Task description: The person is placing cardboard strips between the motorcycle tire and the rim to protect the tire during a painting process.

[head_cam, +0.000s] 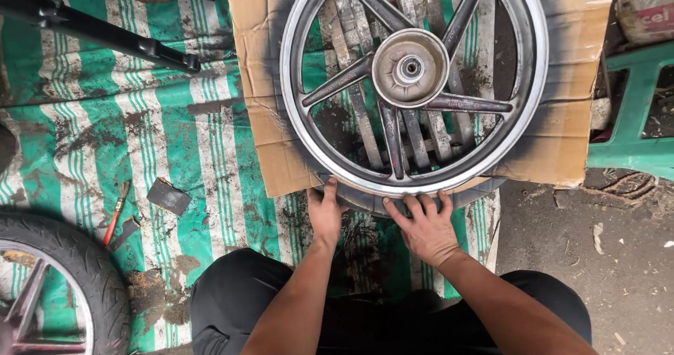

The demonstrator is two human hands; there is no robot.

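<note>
The bare wheel rim (414,81) lies flat at twelve o'clock from both hands. Left hand (325,215) and right hand (425,227) rest spread, fingers open, on its near edge at six o'clock, equally close.

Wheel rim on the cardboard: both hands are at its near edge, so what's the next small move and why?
Probably curl the fingers under the near edge and lift it slightly. The left hand and right hand lie open on the lower edge of the wheel rim, not yet gripping. The rim lies flat on the cardboard, with a dark tyre edge showing beneath.
</note>
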